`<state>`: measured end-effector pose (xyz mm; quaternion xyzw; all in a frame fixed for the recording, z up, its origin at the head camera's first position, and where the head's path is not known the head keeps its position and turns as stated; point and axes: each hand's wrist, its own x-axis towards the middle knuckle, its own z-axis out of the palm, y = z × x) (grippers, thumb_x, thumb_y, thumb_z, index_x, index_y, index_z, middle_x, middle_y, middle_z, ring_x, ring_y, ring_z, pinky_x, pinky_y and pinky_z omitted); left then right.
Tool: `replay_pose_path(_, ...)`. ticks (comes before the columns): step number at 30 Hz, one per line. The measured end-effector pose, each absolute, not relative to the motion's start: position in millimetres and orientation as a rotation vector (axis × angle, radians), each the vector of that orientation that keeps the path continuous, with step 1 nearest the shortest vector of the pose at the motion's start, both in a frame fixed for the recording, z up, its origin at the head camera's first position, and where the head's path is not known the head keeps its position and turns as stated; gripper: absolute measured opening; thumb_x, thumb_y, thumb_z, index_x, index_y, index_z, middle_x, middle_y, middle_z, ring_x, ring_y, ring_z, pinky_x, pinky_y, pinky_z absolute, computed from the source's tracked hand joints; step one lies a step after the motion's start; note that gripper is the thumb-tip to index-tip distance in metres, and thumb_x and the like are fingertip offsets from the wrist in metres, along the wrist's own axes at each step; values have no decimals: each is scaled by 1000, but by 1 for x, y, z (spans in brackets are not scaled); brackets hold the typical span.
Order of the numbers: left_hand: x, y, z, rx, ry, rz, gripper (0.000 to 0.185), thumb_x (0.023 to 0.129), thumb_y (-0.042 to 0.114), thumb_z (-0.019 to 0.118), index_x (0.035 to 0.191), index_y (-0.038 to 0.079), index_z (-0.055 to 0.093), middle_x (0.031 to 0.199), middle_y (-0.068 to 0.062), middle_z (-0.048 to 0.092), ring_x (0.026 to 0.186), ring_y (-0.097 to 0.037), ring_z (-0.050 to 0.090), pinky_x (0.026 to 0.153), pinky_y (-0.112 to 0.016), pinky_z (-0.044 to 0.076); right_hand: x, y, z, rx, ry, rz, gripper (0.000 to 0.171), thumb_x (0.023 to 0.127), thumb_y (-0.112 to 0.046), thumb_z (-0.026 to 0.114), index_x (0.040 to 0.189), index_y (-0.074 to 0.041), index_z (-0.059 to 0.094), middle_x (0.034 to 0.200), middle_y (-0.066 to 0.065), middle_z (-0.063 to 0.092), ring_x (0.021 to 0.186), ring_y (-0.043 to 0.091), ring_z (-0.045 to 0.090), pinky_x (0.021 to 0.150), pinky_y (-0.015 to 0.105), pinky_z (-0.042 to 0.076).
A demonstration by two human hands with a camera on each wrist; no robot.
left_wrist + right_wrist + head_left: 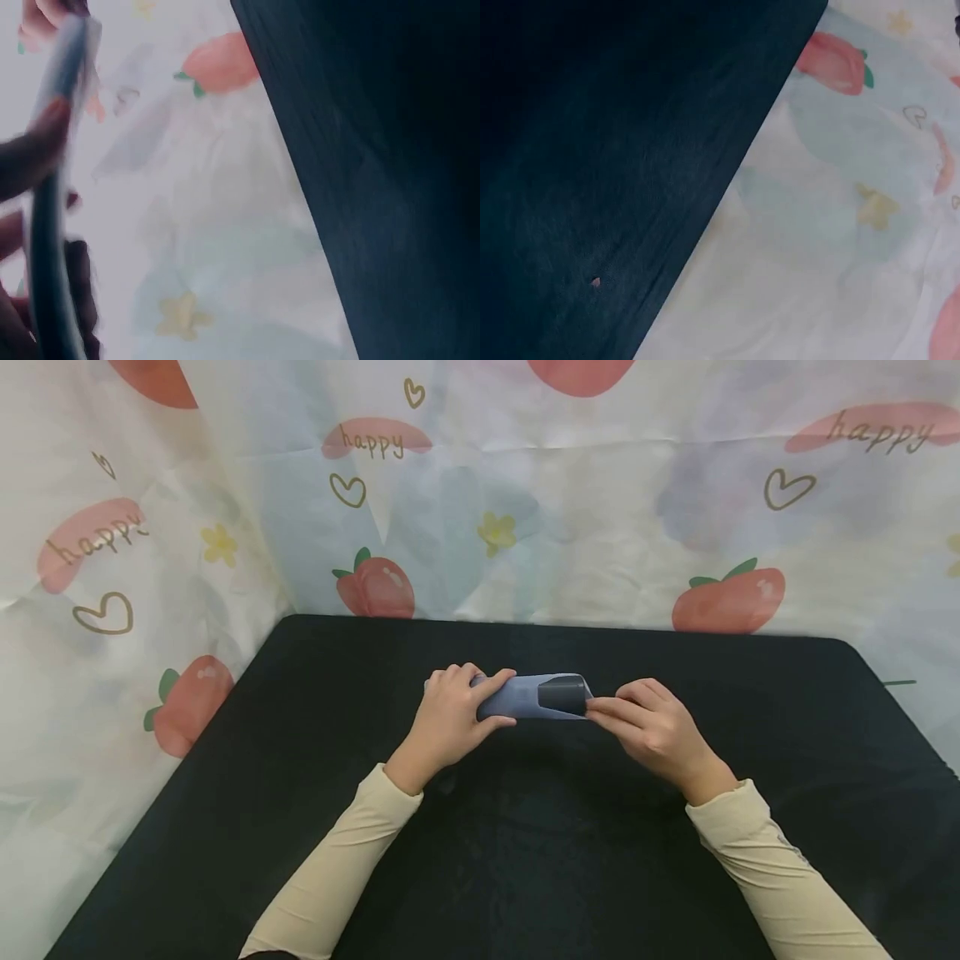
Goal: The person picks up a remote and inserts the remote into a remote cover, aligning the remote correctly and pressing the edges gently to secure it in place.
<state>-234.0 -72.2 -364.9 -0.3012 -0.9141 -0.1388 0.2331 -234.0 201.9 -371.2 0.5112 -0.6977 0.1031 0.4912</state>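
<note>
A long, flat blue-grey sleeve (512,698) is held level over the black table in the head view. At its right end a dark insert (562,695) shows through a cut-out. My left hand (452,702) grips the sleeve's left part, thumb along the near edge and fingers over the far side. My right hand (648,727) pinches at the right end, fingertips beside the dark insert. In the left wrist view the sleeve (46,247) appears edge-on, thin and slightly bowed, blurred, with left-hand fingers (45,146) around it. Neither hand shows clearly in the right wrist view.
The black-covered table (495,860) spreads beneath both arms. Behind it and at the left hangs a pale cloth (600,527) printed with fruit, hearts and the word "happy". A tiny light speck (595,282) shows on the dark cover.
</note>
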Motion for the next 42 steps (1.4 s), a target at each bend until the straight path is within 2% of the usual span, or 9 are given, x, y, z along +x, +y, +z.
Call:
replay_pose_path(5, -239, -75, -365, -955, -2519, -363, 60, 75, 44, 74, 129, 23, 58, 98, -5, 60, 90, -20, 53, 84, -39, 41, -234, 207, -369, 1260, -1777, 156, 35, 98, -6, 43, 86, -4, 75, 81, 5, 73, 72, 24, 54, 69, 37, 44)
replay_pose_path(9, -242, -73, -369, -1005, -2611, -374, 60, 78, 44, 72, 131, 23, 56, 99, -3, 59, 91, -18, 52, 83, -37, 40, -235, 213, -368, 1281, -1775, 82, 37, 99, -2, 39, 91, -7, 75, 84, 3, 73, 76, 23, 54, 70, 39, 43)
replay_pose_path(14, -238, -68, -371, -941, -2736, -401, 59, 80, 46, 69, 133, 25, 53, 99, -4, 59, 90, -19, 54, 81, -36, 40, -233, 217, -365, 1302, -1754, -45, 39, 98, 3, 37, 96, -6, 74, 89, 4, 72, 78, 22, 53, 70, 37, 44)
replay_pose_path(20, -235, -67, -367, -886, -2786, -412, 60, 80, 46, 69, 134, 27, 52, 99, -5, 58, 91, -20, 55, 82, -38, 41, -230, 215, -360, 1302, -1703, -168, 39, 98, 3, 38, 92, -6, 75, 90, 4, 72, 78, 20, 53, 69, 34, 45)
replay_pose_path(24, -237, -72, -366, -948, -2718, -430, 61, 78, 44, 72, 133, 27, 54, 99, -3, 59, 91, -18, 52, 85, -37, 40, -233, 214, -362, 1292, -1754, -4, 37, 99, -5, 39, 90, -9, 75, 92, 9, 70, 81, 25, 54, 73, 38, 44)
replay_pose_path(31, -239, -76, -370, -1130, -2570, -406, 62, 77, 44, 73, 132, 24, 55, 101, -1, 61, 93, -15, 51, 87, -35, 40, -242, 220, -367, 1224, -1790, 245, 32, 97, -34, 49, 82, -20, 74, 99, 17, 62, 84, 34, 53, 74, 44, 43)
replay_pose_path(36, -237, -77, -368, -1139, -2565, -401, 62, 75, 45, 74, 131, 23, 56, 100, -1, 61, 91, -15, 51, 86, -34, 39, -243, 221, -368, 1257, -1736, 222, 29, 99, -22, 47, 87, -20, 73, 99, 17, 63, 81, 32, 54, 71, 44, 43)
replay_pose_path(40, -237, -75, -366, -1160, -2613, -380, 63, 75, 43, 75, 131, 22, 56, 100, -1, 61, 89, -15, 50, 84, -33, 38, -245, 217, -368, 1252, -1605, 194, 23, 96, -13, 52, 86, -16, 72, 90, 14, 68, 72, 28, 57, 65, 43, 44)
replay_pose_path(42, -237, -74, -367, -1148, -2648, -369, 62, 76, 42, 75, 132, 22, 56, 101, -2, 61, 90, -15, 50, 83, -33, 38, -244, 214, -368, 1245, -1556, 173, 21, 94, -14, 54, 84, -14, 73, 85, 12, 69, 68, 26, 58, 63, 42, 45)
